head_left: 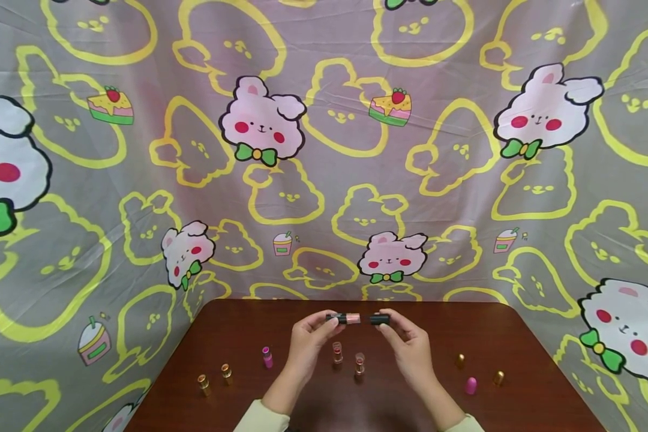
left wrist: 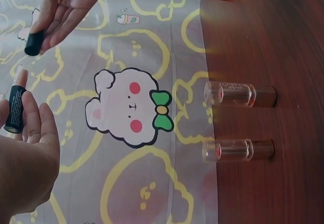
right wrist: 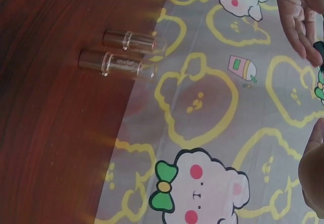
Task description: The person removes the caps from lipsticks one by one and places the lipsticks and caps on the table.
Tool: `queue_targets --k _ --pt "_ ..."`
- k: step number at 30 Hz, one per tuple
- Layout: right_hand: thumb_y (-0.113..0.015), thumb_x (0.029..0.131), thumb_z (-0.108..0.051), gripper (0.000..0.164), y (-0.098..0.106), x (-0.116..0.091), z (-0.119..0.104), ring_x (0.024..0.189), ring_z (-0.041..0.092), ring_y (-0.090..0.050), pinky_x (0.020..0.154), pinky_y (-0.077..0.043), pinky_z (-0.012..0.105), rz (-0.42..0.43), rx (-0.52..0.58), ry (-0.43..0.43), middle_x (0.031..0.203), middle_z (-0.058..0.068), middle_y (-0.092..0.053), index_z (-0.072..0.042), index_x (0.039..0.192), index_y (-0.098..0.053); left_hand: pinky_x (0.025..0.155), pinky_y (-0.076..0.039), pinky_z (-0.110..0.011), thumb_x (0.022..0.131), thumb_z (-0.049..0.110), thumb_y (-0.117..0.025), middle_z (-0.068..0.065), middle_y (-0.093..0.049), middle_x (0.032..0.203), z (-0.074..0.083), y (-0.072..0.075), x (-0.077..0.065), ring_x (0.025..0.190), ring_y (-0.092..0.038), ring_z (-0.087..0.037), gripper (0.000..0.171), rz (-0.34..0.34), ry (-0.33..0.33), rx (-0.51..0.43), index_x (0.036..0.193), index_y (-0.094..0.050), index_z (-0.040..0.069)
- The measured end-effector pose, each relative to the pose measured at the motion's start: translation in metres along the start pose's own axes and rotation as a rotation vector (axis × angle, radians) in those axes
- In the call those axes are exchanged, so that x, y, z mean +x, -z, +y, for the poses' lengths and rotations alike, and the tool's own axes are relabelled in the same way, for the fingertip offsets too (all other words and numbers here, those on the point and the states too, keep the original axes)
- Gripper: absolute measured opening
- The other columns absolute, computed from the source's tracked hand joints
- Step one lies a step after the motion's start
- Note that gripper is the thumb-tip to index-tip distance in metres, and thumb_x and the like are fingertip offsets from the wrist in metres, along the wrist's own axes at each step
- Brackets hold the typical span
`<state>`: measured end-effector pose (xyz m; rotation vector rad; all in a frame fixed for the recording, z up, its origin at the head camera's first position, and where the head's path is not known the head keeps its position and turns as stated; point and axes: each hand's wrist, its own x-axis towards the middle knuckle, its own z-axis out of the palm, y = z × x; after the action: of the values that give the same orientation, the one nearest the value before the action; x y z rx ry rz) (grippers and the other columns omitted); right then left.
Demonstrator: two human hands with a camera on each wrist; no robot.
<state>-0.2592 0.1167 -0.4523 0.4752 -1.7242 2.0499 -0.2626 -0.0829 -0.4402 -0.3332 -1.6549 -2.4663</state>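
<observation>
My left hand (head_left: 308, 339) pinches the black base of an uncapped lipstick (head_left: 352, 318), its pinkish tip pointing right. Opposite it, my right hand (head_left: 413, 348) grips a black lipstick cap (head_left: 379, 319) between thumb and fingers. A small gap separates tip and cap, roughly in line above the table. The left wrist view also shows the lipstick (left wrist: 16, 102) and the cap (left wrist: 34, 43) apart. Two lipsticks with clear caps (head_left: 337, 353) (head_left: 359, 364) stand upright below, between the forearms. In the right wrist view my right hand (right wrist: 311, 178) is partly cut off.
On the brown table (head_left: 237, 324), two gold lipsticks (head_left: 203, 384) (head_left: 227, 374) and a magenta lipstick (head_left: 267, 357) stand at left. At right are two gold caps (head_left: 460, 360) (head_left: 498, 377) and a pink cap (head_left: 471, 385). A patterned curtain (head_left: 324, 198) encloses the table's back and sides.
</observation>
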Motion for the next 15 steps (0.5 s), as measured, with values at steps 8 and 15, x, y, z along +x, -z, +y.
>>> queue_targets --k 8,15 --pt "-0.065 0.089 0.005 0.026 0.011 0.001 0.002 0.086 0.019 -0.071 0.081 -0.054 0.028 0.034 -0.005 -0.036 0.097 0.005 -0.072 0.014 0.113 -0.062 0.083 -0.054 -0.038 0.088 -0.003 -0.066 -0.010 -0.068 0.090 -0.001 0.013 -0.001 0.084 -0.071 -0.021 0.018 0.018 -0.012 -0.034 0.101 -0.062 -0.015" --pt "-0.067 0.088 0.003 0.028 0.019 0.002 0.006 0.086 0.016 -0.071 0.081 -0.053 0.027 0.069 -0.015 -0.076 0.097 0.004 -0.072 0.014 0.113 -0.062 0.085 -0.054 -0.039 0.090 -0.002 -0.064 -0.010 -0.068 0.091 -0.002 0.022 -0.004 0.086 -0.070 -0.019 0.004 0.004 -0.014 -0.079 0.094 -0.063 -0.003"
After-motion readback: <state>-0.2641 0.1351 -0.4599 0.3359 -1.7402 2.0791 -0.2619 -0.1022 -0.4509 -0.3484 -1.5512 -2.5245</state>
